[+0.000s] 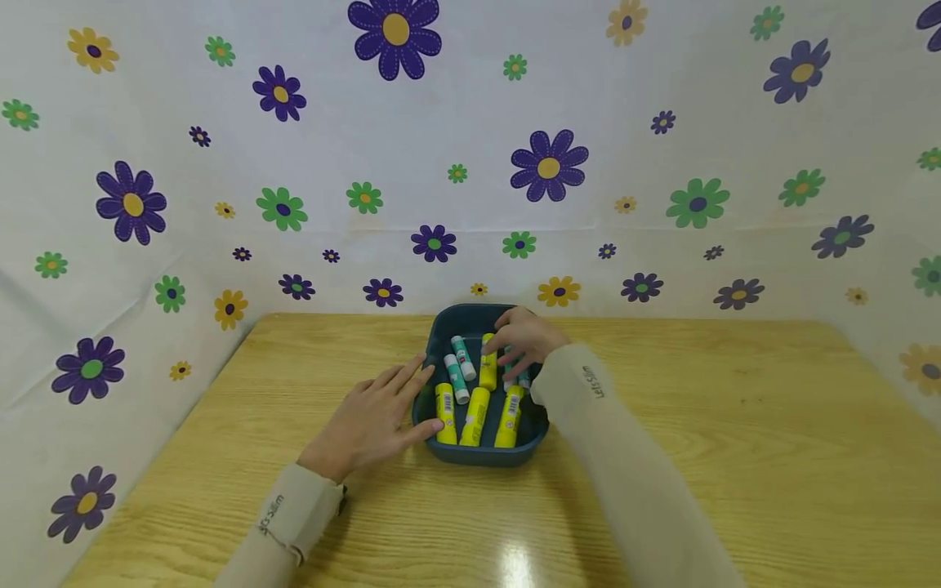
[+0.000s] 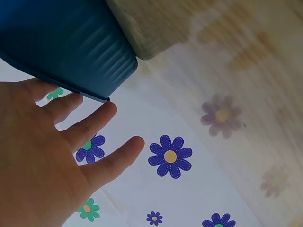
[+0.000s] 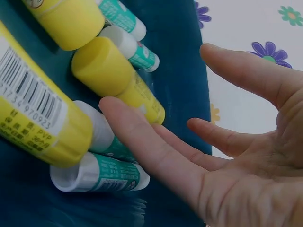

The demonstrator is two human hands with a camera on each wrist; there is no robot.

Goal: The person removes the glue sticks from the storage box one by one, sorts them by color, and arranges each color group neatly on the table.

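Note:
A dark blue plastic bin [image 1: 481,457] holds several yellow glue sticks [image 1: 476,416] and smaller teal-and-white glue sticks [image 1: 456,380]. My left hand [image 1: 371,420] lies along the bin's left side, its spread fingers at the rim. The left wrist view shows those fingers [image 2: 97,123] reaching straight toward the ribbed bin wall [image 2: 71,52]. Over the bin's far right part, my right hand [image 1: 528,335] reaches in with fingers spread. In the right wrist view, the extended index finger passes in front of a yellow glue stick [image 3: 106,66] and a teal-and-white one [image 3: 113,174]; nothing is gripped.
The bin stands on a wood-grain table [image 1: 735,449], near its back edge. Behind and to the left hangs a white cloth [image 1: 456,114] printed with purple, green and yellow flowers.

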